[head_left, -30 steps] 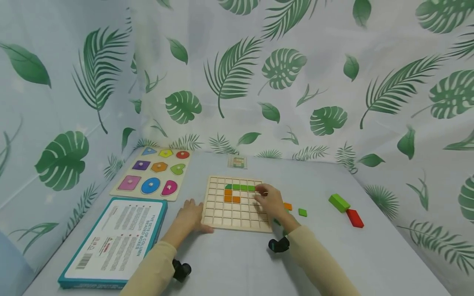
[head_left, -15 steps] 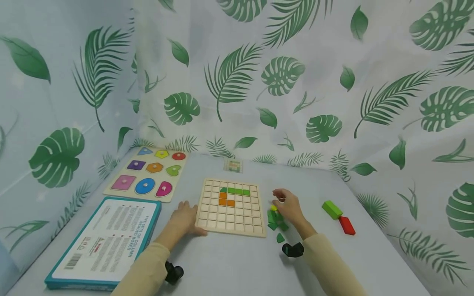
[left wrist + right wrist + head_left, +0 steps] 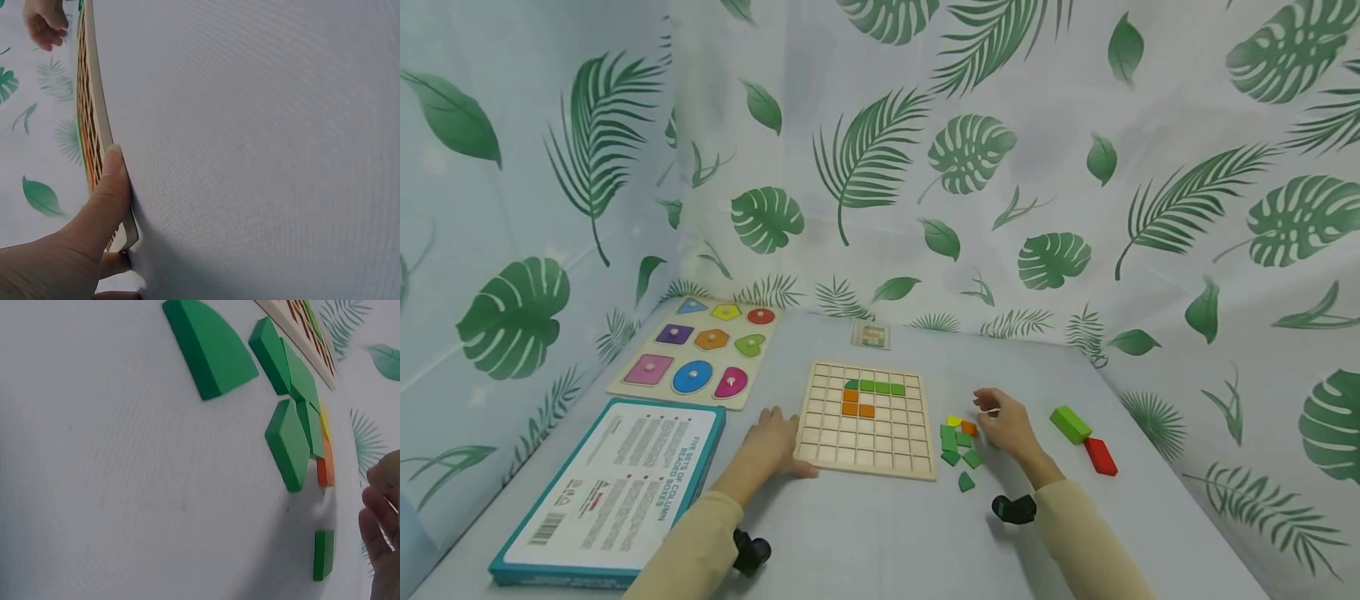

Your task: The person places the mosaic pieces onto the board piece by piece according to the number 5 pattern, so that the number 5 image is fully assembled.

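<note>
My left hand (image 3: 767, 446) grips the near-left corner of a wooden grid board (image 3: 865, 460), the thumb along its near edge in the left wrist view. A row of green tiles (image 3: 882, 388) and several orange tiles (image 3: 850, 403) lie in the board's cells. Right of the board my right hand (image 3: 1006, 427) hovers with loosely bent fingers and nothing visible in them. Near it lie loose green tiles (image 3: 950, 439), a yellow tile (image 3: 953, 421), an orange tile (image 3: 969, 428) and a rounded green piece (image 3: 966, 482). The right wrist view shows another green tile (image 3: 323, 555) by the hand.
A shape puzzle board (image 3: 681, 346) with knobbed pieces lies at the back left, behind a teal-edged box (image 3: 610, 492). A small pattern card (image 3: 871, 335) is beyond the grid board. To the far right lie a green block (image 3: 1070, 424) and a red block (image 3: 1101, 457).
My right hand has left the grid board and moved right, past the loose tiles, uncovering them. My left hand stays at the board's corner. The head view has shifted slightly.
</note>
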The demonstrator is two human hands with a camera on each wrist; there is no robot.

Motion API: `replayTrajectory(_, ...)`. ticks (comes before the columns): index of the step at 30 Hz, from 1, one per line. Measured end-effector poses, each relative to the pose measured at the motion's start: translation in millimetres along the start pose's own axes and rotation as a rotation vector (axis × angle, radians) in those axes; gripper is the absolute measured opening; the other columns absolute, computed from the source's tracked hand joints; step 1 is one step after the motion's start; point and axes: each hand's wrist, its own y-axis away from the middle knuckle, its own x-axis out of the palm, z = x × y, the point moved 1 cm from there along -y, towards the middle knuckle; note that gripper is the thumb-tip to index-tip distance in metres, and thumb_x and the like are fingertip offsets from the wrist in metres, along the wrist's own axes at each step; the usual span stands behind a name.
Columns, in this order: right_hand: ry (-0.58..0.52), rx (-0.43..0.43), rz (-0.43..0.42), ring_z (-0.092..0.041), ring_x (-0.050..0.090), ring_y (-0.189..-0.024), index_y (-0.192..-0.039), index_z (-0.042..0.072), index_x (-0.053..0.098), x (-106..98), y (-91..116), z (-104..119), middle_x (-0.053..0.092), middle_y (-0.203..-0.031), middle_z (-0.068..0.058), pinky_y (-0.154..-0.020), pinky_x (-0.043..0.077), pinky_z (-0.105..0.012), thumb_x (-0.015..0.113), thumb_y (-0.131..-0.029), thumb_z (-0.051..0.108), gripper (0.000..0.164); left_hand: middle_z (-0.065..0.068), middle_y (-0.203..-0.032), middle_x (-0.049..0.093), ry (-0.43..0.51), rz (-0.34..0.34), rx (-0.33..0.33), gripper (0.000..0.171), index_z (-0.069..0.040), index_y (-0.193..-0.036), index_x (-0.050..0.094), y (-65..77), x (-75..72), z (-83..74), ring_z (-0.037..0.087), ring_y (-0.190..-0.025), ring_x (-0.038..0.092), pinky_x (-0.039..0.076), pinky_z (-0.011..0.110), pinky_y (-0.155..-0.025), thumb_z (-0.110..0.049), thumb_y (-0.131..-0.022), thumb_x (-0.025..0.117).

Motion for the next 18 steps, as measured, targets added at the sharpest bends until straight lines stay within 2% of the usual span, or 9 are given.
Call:
replayTrajectory(6, 0.013, -0.002, 0.078, -0.029, 0.059, -0.095, -0.121, -0.003, 0.057, 1.2, 2.5, -7.9, 0.064, -0.103, -0.014, -0.085, 0.049, -0.045, 0.063, -0.08, -0.005, 0.041, 0.031, -0.123, 0.046, -0.011, 0.006, -0.007, 0.091, 0.007, -0.129, 0.051, 1.3, -1.9, -1.6, 0.041, -0.115, 0.043, 0.041, 0.052, -0.095, -0.05, -0.066, 0.082)
replayTrajectory(12, 0.026, 0.071, 0.163, -0.026, 0.058, -0.096, -0.121, 0.0, 0.057, 6.3, 3.7, -10.5, 0.063, -0.104, -0.01, -0.087, 0.048, -0.044, 0.064, -0.079, -0.005, 0.043, 0.032, -0.124, 0.045, -0.011, 0.009, -0.011, 0.09, 0.007, -0.13, 0.05, 1.4, -1.7, -1.4, 0.042, -0.117, 0.042, 0.04, 0.052, -0.096, -0.05, -0.066, 0.082)
replayTrajectory(18, 0.029, 0.099, 0.164, -0.025, 0.057, -0.095, -0.12, 0.003, 0.058, 8.7, 5.3, -14.5, 0.062, -0.103, -0.007, -0.086, 0.048, -0.043, 0.067, -0.08, -0.001, 0.041, 0.034, -0.128, 0.043, 0.007, 0.009, -0.007, 0.091, 0.007, -0.131, 0.049, 0.6, -1.7, -1.2, 0.045, -0.123, 0.039, 0.038, 0.053, -0.098, -0.049, -0.067, 0.082)
